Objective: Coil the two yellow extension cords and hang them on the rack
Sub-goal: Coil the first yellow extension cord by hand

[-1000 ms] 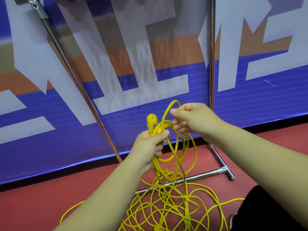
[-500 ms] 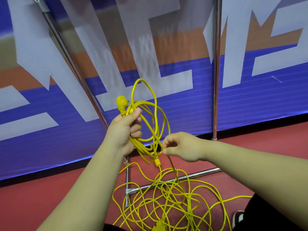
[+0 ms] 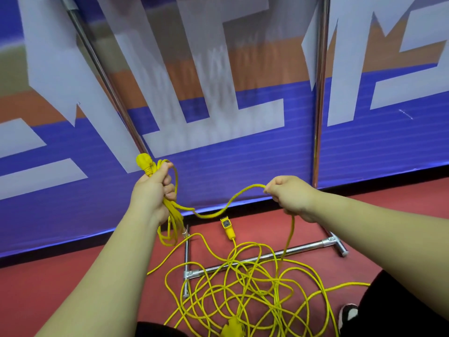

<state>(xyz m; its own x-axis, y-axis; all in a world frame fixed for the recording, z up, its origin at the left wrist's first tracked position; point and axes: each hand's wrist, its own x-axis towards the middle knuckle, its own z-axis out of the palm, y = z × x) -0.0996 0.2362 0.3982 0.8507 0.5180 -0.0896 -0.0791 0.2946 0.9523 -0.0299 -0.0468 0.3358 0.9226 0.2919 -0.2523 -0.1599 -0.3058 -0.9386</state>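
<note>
Our left hand [image 3: 151,193] clenched the coil [image 3: 170,215]; our right hand [image 3: 289,197] pinched the free strand [image 3: 213,216]. It sagged crosswise between them, then dropped to the floor tangle [image 3: 243,287].

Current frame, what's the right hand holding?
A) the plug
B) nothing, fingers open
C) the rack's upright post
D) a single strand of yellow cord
D: the right hand pinches one strand of the cord, which sags across to the left hand. The plug sticks up out of the left hand's grip, not the right's.
</note>
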